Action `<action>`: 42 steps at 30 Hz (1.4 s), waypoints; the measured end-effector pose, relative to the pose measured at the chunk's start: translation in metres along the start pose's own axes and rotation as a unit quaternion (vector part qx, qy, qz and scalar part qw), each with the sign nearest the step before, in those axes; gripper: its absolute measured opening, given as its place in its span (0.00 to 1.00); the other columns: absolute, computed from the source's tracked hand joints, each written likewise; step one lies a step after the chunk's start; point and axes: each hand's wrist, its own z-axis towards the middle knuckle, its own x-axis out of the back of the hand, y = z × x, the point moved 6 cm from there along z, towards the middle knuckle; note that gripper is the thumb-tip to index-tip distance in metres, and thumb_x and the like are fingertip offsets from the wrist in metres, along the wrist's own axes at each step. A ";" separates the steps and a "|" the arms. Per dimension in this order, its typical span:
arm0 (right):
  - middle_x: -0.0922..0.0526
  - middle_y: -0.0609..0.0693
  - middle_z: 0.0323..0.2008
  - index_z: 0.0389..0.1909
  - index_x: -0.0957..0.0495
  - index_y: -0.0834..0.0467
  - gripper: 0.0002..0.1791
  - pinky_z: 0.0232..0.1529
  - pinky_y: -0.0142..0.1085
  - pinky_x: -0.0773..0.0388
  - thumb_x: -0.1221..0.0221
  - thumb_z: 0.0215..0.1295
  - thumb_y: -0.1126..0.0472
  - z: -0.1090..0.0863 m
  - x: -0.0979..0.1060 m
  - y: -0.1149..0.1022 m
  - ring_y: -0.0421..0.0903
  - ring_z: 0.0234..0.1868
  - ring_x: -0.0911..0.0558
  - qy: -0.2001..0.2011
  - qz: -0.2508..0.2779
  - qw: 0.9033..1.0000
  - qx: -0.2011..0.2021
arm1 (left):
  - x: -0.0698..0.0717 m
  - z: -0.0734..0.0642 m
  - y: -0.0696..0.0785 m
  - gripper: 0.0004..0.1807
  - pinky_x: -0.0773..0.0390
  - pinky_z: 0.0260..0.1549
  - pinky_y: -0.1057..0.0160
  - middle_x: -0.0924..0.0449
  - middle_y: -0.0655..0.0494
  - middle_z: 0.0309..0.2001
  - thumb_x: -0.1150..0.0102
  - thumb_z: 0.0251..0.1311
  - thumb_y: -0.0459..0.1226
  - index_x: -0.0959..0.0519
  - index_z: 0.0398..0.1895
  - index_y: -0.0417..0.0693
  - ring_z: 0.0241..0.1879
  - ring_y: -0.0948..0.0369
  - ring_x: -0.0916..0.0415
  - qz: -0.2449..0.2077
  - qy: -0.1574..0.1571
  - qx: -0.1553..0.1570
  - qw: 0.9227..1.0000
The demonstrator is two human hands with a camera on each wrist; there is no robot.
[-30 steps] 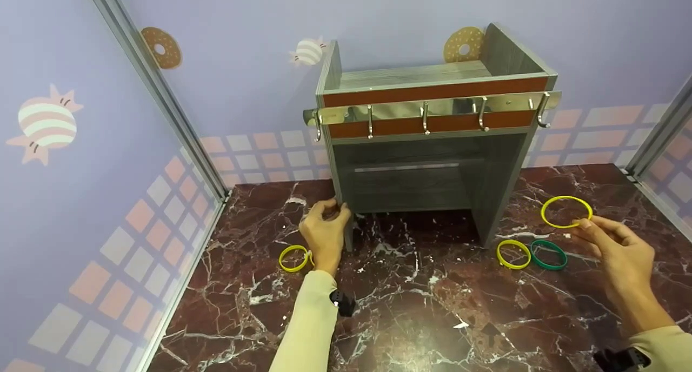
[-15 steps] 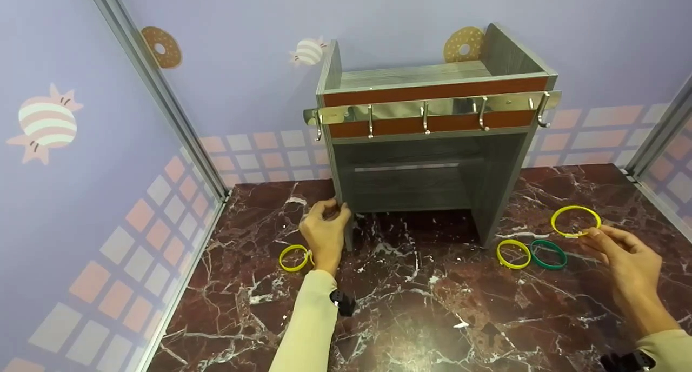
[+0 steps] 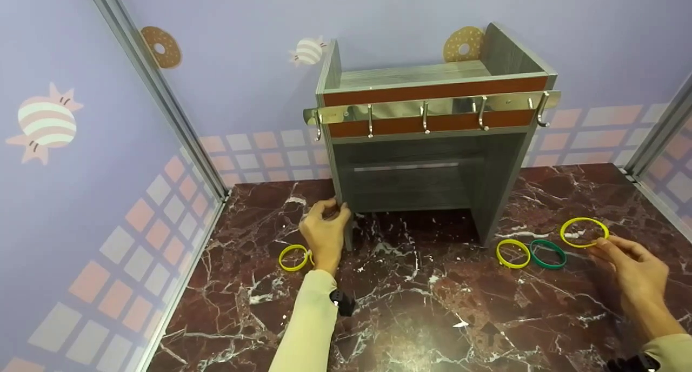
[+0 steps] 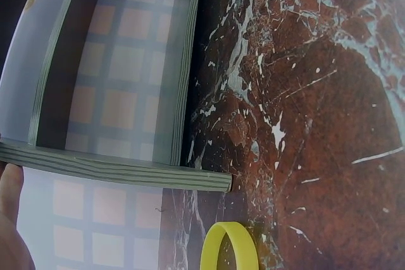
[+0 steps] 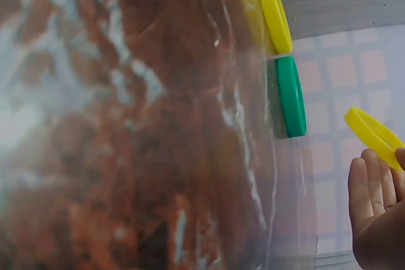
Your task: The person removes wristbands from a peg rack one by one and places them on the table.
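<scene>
With thumb and fingers my right hand (image 3: 640, 272) pinches a yellow wristband (image 3: 584, 232) by its near right edge, above the tabletop. In the right wrist view that raised band (image 5: 373, 136) tilts above my spread fingers. A second yellow wristband (image 3: 513, 254) and a green wristband (image 3: 548, 254) lie side by side to its left. My left hand (image 3: 324, 234) grips the left side panel of a grey wooden shelf (image 3: 340, 220), low on its front edge. Just left of that wrist lies another yellow wristband (image 3: 293, 258), with part of one more yellow band behind the wrist.
A metal hook rail (image 3: 397, 111) with several hooks runs across the shelf's red front strip. Dark red marbled tabletop (image 3: 400, 318) spreads before the shelf. Patterned lilac walls (image 3: 243, 64) stand behind and at both sides.
My right hand has moved down and slightly right with the yellow wristband, bringing it nearer the tabletop. The left hand and shelf stay as they were.
</scene>
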 end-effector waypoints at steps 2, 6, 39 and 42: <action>0.09 0.50 0.34 0.37 0.11 0.64 0.05 0.37 0.35 0.12 0.30 0.64 0.75 0.001 0.004 0.002 0.46 0.31 0.08 0.006 -0.005 1.000 -0.001 | 0.000 0.000 -0.001 0.06 0.13 0.29 0.70 0.11 0.47 0.29 0.26 0.47 0.23 0.12 0.29 0.36 0.28 0.51 0.10 -0.002 0.000 0.005 1.000; 0.09 0.50 0.33 0.37 0.11 0.63 0.05 0.36 0.35 0.12 0.30 0.64 0.75 0.003 0.009 0.005 0.46 0.31 0.08 0.015 -0.011 1.000 -0.001 | 0.000 0.000 -0.002 0.06 0.12 0.30 0.68 0.11 0.47 0.30 0.25 0.47 0.23 0.12 0.29 0.36 0.28 0.51 0.10 -0.003 -0.001 0.008 1.000; 0.10 0.46 0.29 0.28 0.13 0.53 0.16 0.36 0.35 0.11 0.40 0.75 0.72 0.003 0.034 0.023 0.44 0.29 0.09 -0.036 -0.184 0.976 -0.115 | 0.000 -0.001 -0.002 0.07 0.10 0.30 0.62 0.11 0.45 0.31 0.25 0.48 0.22 0.12 0.30 0.35 0.29 0.51 0.10 -0.009 -0.004 0.009 1.000; 0.11 0.45 0.27 0.30 0.13 0.53 0.14 0.35 0.35 0.11 0.38 0.74 0.72 0.004 0.034 0.022 0.43 0.28 0.10 -0.029 -0.219 0.970 -0.101 | 0.000 -0.002 -0.002 0.07 0.10 0.30 0.61 0.10 0.45 0.32 0.24 0.47 0.22 0.12 0.30 0.35 0.28 0.50 0.10 -0.007 -0.002 0.011 1.000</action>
